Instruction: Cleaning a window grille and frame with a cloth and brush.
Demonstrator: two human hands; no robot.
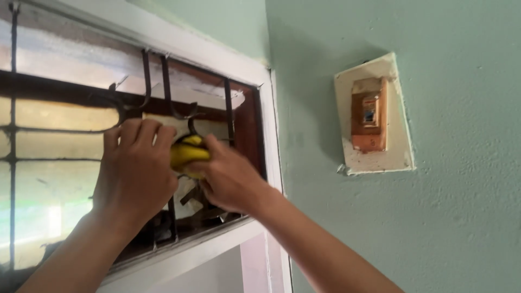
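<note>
Pale green plaster walls meet at a corner up here, and we're looking high at a transom window (65, 141) in a white frame (217, 54), its dusty panes barred by a dark iron grille (157, 81) with curled scrollwork.

Starting on the left: the left hand (135, 171) is raised against the grille, back of the hand to us, fingers (142, 133) together and curled forward onto the bars or the cloth behind them. Which of the two it grips I cannot tell; the palm side is hidden.

Moving to the middle, there's the yellow cloth (187, 154), bunched into a wad right between the two hands, pressed against the ironwork just under a scroll. It looks soft and light, folding to any shape, so by my reading it wants a full pinch on the bunched middle rather than a loose corner, which could snag on the scroll tips.

Next, the right hand (230, 182) is clamped on that cloth, thumb over the top, fingers wrapped underneath.

Far right, well apart on the wall, sits a brown switch box (370, 114) on a chipped cream backing plate (399, 141).
</note>
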